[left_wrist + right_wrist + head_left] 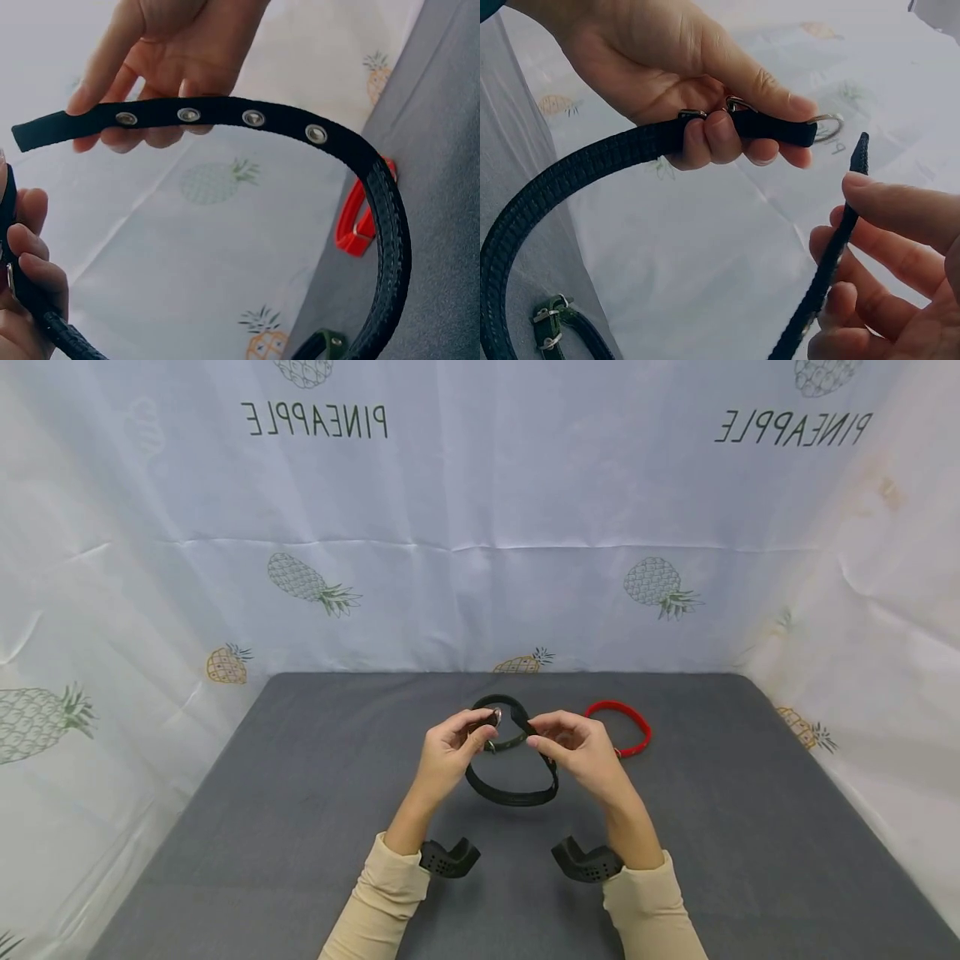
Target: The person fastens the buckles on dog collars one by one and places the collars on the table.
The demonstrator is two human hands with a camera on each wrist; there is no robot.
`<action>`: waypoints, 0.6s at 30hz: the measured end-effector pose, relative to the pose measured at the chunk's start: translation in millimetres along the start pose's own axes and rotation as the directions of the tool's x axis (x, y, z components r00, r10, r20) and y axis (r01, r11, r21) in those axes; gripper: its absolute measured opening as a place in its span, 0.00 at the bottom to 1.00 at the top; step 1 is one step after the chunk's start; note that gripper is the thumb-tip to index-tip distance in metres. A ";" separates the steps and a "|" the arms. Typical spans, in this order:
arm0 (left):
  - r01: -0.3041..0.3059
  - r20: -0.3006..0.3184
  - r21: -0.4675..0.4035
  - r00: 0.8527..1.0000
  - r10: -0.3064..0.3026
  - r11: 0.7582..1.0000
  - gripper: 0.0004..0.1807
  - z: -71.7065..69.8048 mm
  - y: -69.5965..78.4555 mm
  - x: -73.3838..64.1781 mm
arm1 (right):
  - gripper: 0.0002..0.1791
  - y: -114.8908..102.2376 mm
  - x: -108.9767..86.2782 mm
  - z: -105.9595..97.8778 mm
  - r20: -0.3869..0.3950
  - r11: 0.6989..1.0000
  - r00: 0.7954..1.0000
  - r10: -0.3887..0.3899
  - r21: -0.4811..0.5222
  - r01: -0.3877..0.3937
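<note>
My two hands hold a black collar [513, 797] above the table, bent into an open loop. The left hand [450, 753] pinches its buckle end, where a silver metal loop [841, 121] sticks out past the thumb. Between thumb and fingers, the right hand [581, 753] pinches the other end, a flat strap [157, 112] with several metal-rimmed holes [253, 118]. The strap's tip points towards the metal loop, and a gap separates them. Part of the buckle hardware is hidden by the left fingers.
A red collar [637, 718] lies on the grey table [300, 827], right of the right hand. Behind the hands lies a dark green collar [547, 322] with metal fittings, partly covered in the head view. White pineapple-print cloth [465, 610] hangs around the table's back and sides.
</note>
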State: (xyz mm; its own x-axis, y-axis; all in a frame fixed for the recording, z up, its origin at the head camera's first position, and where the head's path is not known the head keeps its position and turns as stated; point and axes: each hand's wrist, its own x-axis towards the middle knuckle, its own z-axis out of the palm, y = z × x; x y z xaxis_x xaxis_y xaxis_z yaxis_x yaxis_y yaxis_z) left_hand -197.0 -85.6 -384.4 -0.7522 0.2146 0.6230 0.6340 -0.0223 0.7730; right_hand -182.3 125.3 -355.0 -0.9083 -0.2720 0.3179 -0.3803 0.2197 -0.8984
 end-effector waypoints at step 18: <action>-0.091 0.024 0.109 0.996 0.089 0.990 0.17 -0.5 2.8 1.2 | 0.15 -3.4 -0.7 -4.5 0.035 0.997 0.999 -0.031 0.075 0.028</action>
State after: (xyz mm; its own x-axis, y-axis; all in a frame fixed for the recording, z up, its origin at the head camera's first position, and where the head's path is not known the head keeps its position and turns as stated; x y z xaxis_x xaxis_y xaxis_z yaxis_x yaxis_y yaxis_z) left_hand -196.2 -85.9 -381.4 -0.6880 0.2355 0.6864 0.7158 0.0643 0.6954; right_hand -181.2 128.9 -350.8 -0.8894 -0.3112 0.3348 -0.3915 0.1406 -0.9094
